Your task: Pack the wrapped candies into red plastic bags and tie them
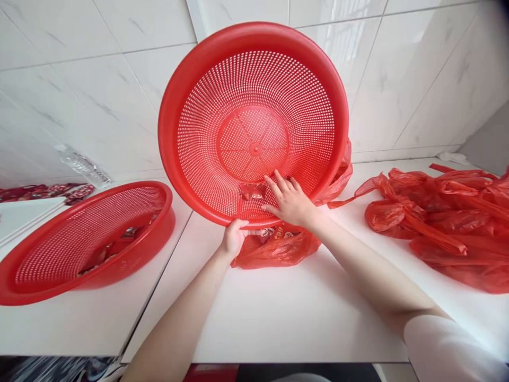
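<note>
A large red perforated plastic basket (254, 37) is tipped toward me, its open mouth facing the camera. My left hand (234, 237) grips its lower rim, thumb on the rim and fingers beneath. Inside, near the low side, lies a small red wrapped packet (253, 191). My right hand (289, 200) reaches into the basket with fingers spread, just right of the packet; some of its fingertips rest near the mesh. Below the rim sits a red plastic bag (274, 253), open at the top, with printed packets showing in it.
At left stands another red basket (139, 265) holding several small packets. Behind it lies a clear plastic bottle (85, 165) by the tiled wall (99, 95). Several knotted red plastic bags (457, 223) lie on the white table (310, 313) at right.
</note>
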`<act>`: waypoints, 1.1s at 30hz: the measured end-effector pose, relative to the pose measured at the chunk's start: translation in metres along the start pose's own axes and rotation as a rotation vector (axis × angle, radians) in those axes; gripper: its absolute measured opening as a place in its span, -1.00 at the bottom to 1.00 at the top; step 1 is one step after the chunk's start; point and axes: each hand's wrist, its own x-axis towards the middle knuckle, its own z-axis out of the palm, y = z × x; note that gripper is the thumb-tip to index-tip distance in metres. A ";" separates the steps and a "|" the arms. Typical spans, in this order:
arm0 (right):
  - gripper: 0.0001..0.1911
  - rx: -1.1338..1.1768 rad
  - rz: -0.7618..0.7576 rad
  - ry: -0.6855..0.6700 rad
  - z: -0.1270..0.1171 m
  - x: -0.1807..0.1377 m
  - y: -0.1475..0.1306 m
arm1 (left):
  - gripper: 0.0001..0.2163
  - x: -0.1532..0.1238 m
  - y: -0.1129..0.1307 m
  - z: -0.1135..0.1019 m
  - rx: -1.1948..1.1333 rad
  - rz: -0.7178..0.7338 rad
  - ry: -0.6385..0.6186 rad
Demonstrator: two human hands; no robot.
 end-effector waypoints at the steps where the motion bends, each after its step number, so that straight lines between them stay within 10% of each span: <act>1: -0.22 0.026 -0.031 -0.031 0.001 -0.001 -0.004 | -0.79 -0.001 0.000 0.001 0.004 0.010 -0.002; 9: -0.75 0.438 -0.119 -0.107 0.004 0.003 -0.012 | -0.77 -0.001 -0.007 0.004 0.020 -0.042 -0.010; 16: -0.57 1.243 0.195 -0.038 0.001 0.009 -0.006 | -0.74 0.002 -0.001 0.000 0.007 0.027 0.001; 33: -0.40 0.965 0.167 0.000 -0.024 0.006 0.002 | -0.85 0.004 0.000 -0.003 0.012 0.084 0.104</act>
